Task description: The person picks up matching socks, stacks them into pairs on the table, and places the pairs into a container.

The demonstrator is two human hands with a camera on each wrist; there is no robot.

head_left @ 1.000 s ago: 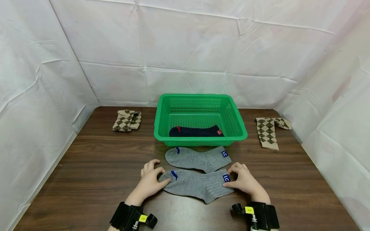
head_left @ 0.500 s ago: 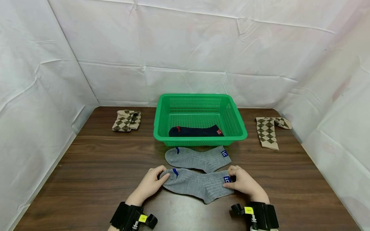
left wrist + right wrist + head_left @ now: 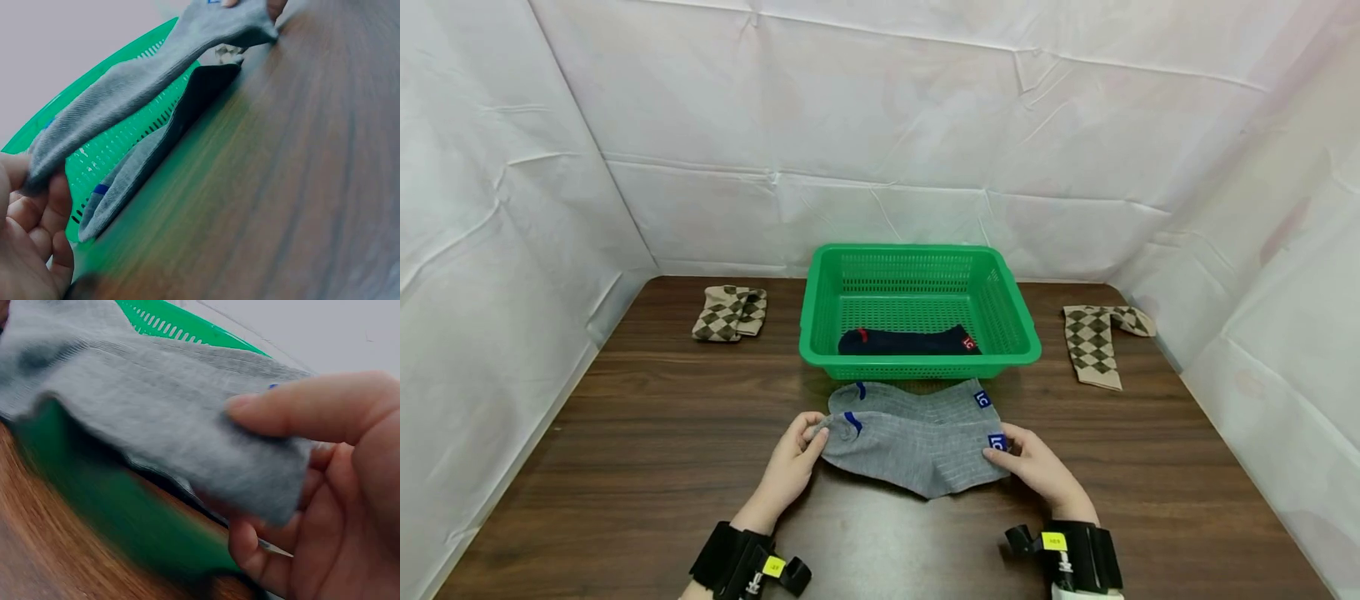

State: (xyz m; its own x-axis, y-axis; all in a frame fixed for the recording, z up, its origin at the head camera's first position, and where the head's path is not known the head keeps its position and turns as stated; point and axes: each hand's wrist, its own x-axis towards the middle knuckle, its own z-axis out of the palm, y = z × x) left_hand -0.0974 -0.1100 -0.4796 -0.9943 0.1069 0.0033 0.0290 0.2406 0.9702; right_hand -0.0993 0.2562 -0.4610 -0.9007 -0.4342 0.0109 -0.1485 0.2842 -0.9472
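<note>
Stretched between both hands is a grey sock (image 3: 902, 450) with a blue mark at the toe and a blue LC label at the cuff. My left hand (image 3: 793, 454) pinches its toe end between thumb and fingers. At the cuff, my right hand (image 3: 1037, 467) pinches beside the label, thumb on top in the right wrist view. The held sock is raised off the table, as the left wrist view shows. A matching grey sock (image 3: 925, 404) lies flat on the table behind it, its near part covered from the head view.
A green basket (image 3: 917, 362) stands behind the grey socks, with a dark navy sock (image 3: 910, 342) inside. One argyle sock (image 3: 730, 314) lies folded at the back left, another argyle sock (image 3: 1093, 342) bent at the right. White cloth walls (image 3: 880, 125) enclose the brown table (image 3: 647, 450).
The left fingers have closed on the toe end. Both hands have raised the near grey sock from the table and moved it slightly away, so it now overlaps the other grey sock in view.
</note>
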